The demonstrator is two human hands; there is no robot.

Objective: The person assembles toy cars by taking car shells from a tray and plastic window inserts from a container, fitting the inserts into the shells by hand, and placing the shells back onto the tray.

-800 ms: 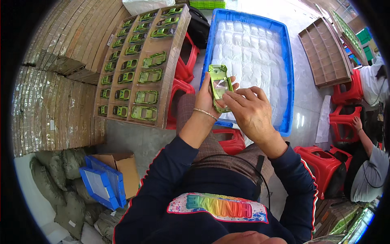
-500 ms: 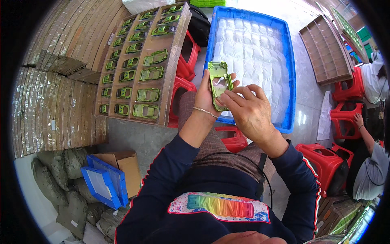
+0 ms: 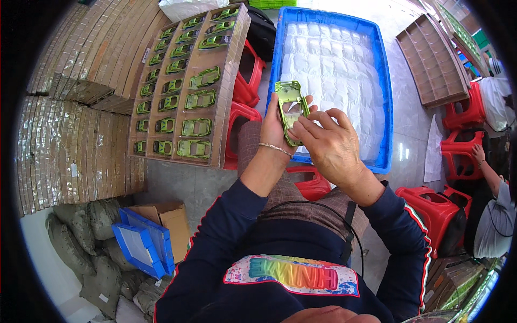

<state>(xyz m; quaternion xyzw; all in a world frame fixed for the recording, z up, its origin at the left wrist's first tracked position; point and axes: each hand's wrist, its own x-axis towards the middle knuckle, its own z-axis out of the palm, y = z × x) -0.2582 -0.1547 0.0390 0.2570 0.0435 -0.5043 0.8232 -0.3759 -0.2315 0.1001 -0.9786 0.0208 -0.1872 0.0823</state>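
Note:
My left hand (image 3: pixel 273 128) is wrapped round the side of a lime-green toy car body shell (image 3: pixel 289 92), which lies tilted in the palm with its hollow, windowed side showing. At the shell's near end, my right hand (image 3: pixel 335 149) has its thumb and fingertips drawn together against the edge. Whatever small thing those fingertips may pinch is hidden. Just beyond the hands stands a blue plastic crate (image 3: pixel 384 102), filled with rows of white-wrapped pieces (image 3: pixel 334 70). On the left, a brown compartment tray (image 3: pixel 228 102) holds several similar green car shells (image 3: pixel 197 127).
Stacked brown trays (image 3: pixel 81 145) rise at the far left, above grey sacks (image 3: pixel 99 280), blue frames (image 3: pixel 141 245) and a cardboard box (image 3: pixel 175 229). Red stools (image 3: pixel 428 212) stand around me. Another person's arm (image 3: pixel 489 169) is at the right, near a brown divided tray (image 3: pixel 433 59).
The view has shifted slightly. Both hands keep nearly the same hold on the shell, with only a very small movement of the right fingers at its near end.

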